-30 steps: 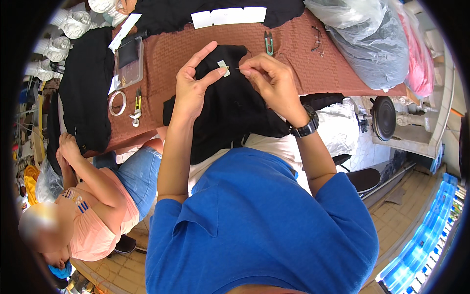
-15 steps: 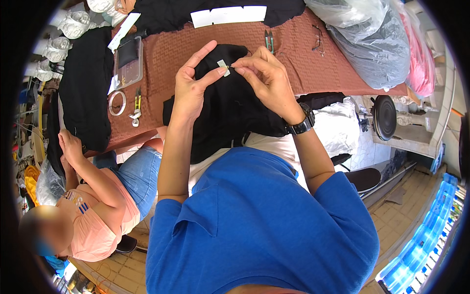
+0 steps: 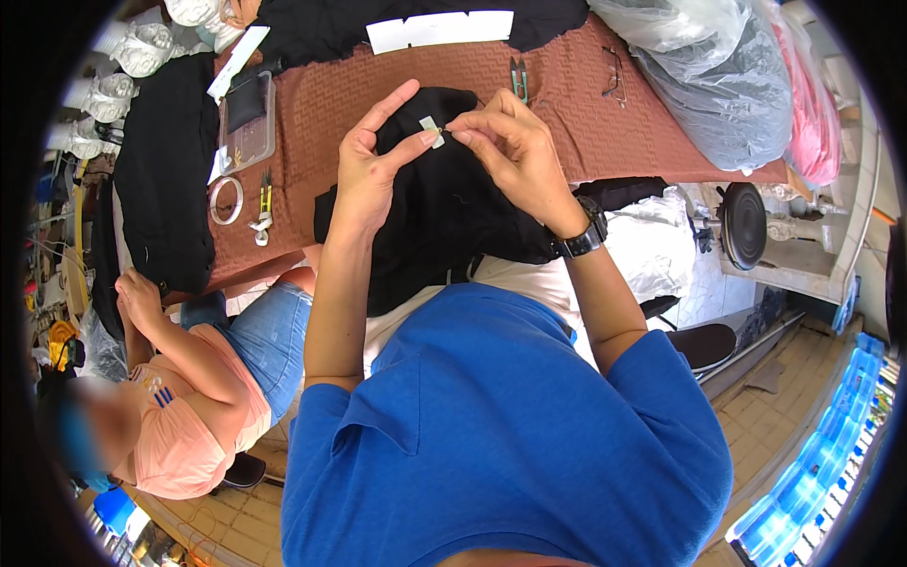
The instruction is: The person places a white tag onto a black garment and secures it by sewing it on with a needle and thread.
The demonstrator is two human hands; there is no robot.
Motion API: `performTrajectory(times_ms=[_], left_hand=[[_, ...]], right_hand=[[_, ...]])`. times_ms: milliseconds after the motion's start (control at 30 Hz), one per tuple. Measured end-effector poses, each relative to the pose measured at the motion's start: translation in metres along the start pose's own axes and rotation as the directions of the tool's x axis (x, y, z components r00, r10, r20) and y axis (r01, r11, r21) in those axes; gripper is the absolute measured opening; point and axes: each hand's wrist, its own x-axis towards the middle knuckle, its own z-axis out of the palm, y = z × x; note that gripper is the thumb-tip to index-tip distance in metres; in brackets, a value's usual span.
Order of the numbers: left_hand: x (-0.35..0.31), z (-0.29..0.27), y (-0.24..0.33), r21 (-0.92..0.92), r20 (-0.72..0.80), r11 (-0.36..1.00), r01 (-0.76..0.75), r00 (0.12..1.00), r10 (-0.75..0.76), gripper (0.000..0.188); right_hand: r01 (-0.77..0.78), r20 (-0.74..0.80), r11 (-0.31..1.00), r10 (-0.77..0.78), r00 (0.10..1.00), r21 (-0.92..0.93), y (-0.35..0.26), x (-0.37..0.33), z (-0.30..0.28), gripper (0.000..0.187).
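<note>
Black cloth point(image 3: 425, 208) is spread over my lap and up onto the table edge. On its upper part sits a small pale patch point(image 3: 430, 126), like a piece of tape or a label. My left hand point(image 3: 370, 165) presses its thumb on the patch, with the index finger stretched away and the other fingers partly hidden by the cloth. My right hand point(image 3: 510, 151) pinches thumb and index finger together just right of the patch. A tiny gold-coloured piece point(image 3: 441, 130) shows between the two hands; whatever the right fingertips hold is too small to name.
Yellow-handled snips point(image 3: 265, 203), a tape roll point(image 3: 227, 200) and a clear plastic box point(image 3: 262, 118) lie left on the brown-covered table point(image 3: 316, 104). Dark thread snips point(image 3: 519, 79) and eyeglasses point(image 3: 616, 80) lie beyond my right hand. Full plastic bags point(image 3: 718, 85) stand right. A co-worker point(image 3: 198, 378) sits at left.
My hands and the black cloth have barely moved. At left, the co-worker's head and clasped hands have shifted slightly.
</note>
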Motion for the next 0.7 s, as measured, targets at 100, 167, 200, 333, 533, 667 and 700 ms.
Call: performTrajectory(times_ms=[100, 167, 200, 333, 533, 667, 700], left_hand=[[0.0, 0.0, 0.0, -0.005, 0.014, 1.0, 0.012, 1.0, -0.012, 0.057], [0.0, 0.0, 0.001, 0.003, 0.012, 1.0, 0.011, 1.0, -0.011, 0.057], [0.0, 0.0, 0.001, 0.007, 0.011, 1.0, 0.01, 1.0, -0.011, 0.057], [0.0, -0.001, 0.001, 0.019, 0.025, 1.0, 0.018, 1.0, -0.019, 0.058], [0.0, 0.0, -0.001, 0.041, 0.029, 0.999, 0.002, 1.0, -0.003, 0.058], [0.002, -0.005, -0.003, 0.036, 0.013, 0.999, 0.03, 0.999, -0.03, 0.058], [0.002, -0.007, -0.004, 0.034, 0.004, 0.999, 0.039, 0.999, -0.039, 0.058]], right_hand=[[-0.017, 0.0, 1.0, 0.017, 1.0, 0.018, 0.0, 0.0, 0.0, 0.015], [-0.007, -0.002, 1.0, 0.007, 1.0, 0.017, 0.002, 0.0, 0.001, 0.014], [-0.002, -0.002, 1.0, 0.002, 1.0, 0.016, 0.003, 0.0, 0.001, 0.014], [-0.037, 0.017, 0.998, 0.037, 0.999, 0.046, 0.006, 0.002, 0.001, 0.011], [-0.176, 0.076, 0.971, 0.166, 0.983, 0.162, 0.007, 0.002, 0.0, 0.007], [-0.226, 0.129, 0.927, 0.195, 0.972, 0.299, 0.011, 0.002, -0.001, 0.009], [-0.225, 0.141, 0.92, 0.189, 0.972, 0.322, 0.01, 0.002, -0.002, 0.01]])
